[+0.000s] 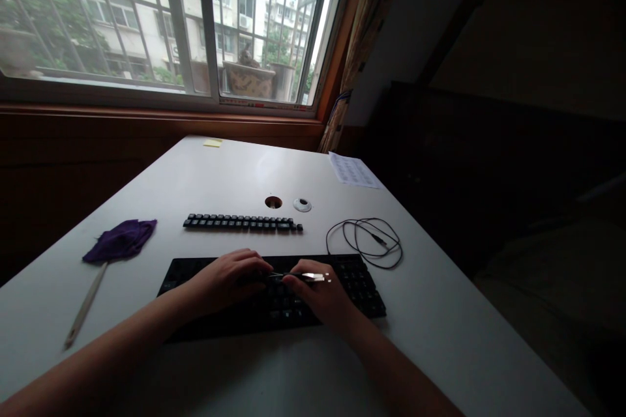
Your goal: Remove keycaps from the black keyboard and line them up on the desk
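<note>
A black keyboard lies across the near part of the desk, with both hands over its middle. My right hand grips a shiny metal tool that looks like tweezers. The tool's thin end points left, close to the fingertips of my left hand. My left hand rests on the keyboard with its fingers curled together; what they hold, if anything, is hidden. Beyond the keyboard, two rows of loose black keycaps stand lined up.
A coiled black cable lies at the right. A purple cloth and a pale stick-like handle lie at the left. Behind are a cable hole, its round cover, a printed sheet and a yellow note on the white desk.
</note>
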Motion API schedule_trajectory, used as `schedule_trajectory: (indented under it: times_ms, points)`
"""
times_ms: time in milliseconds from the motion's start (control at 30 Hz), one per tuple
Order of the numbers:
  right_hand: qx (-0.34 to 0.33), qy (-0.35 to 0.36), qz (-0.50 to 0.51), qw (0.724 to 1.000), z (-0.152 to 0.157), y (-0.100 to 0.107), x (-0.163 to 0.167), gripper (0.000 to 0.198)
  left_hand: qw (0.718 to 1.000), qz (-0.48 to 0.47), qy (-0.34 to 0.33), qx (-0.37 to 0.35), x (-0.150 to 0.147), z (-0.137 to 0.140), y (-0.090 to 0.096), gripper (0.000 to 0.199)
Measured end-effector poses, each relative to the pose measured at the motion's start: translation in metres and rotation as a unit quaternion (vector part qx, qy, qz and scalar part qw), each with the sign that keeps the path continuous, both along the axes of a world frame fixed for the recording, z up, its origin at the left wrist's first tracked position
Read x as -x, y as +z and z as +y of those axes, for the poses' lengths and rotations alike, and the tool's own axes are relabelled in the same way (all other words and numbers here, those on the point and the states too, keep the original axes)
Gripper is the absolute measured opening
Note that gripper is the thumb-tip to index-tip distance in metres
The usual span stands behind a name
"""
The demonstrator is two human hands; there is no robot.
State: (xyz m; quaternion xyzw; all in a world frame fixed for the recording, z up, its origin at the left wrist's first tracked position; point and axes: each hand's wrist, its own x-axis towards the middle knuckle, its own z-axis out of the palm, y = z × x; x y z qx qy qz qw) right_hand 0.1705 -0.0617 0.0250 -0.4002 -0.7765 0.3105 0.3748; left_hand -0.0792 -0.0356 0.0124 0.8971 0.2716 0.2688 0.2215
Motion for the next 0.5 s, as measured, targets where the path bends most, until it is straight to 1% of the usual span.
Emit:
schedule_trajectory:
  times_ms: [233, 500]
  points:
    - [-0.003, 0.029, 0.007, 1.000, 0.0004, -0.0029, -0.0001, 0.029, 1.000, -0.003, -0.010, 0.008, 0.0003, 0.0013, 0.0008, 0.021]
    - [-0.016, 0.083, -0.004, 0.996, 0.0000, -0.0058, -0.0005, 0.026, 1.000, -0.003, -0.017, -0.001, 0.0004, 0.0007, 0.0002, 0.019]
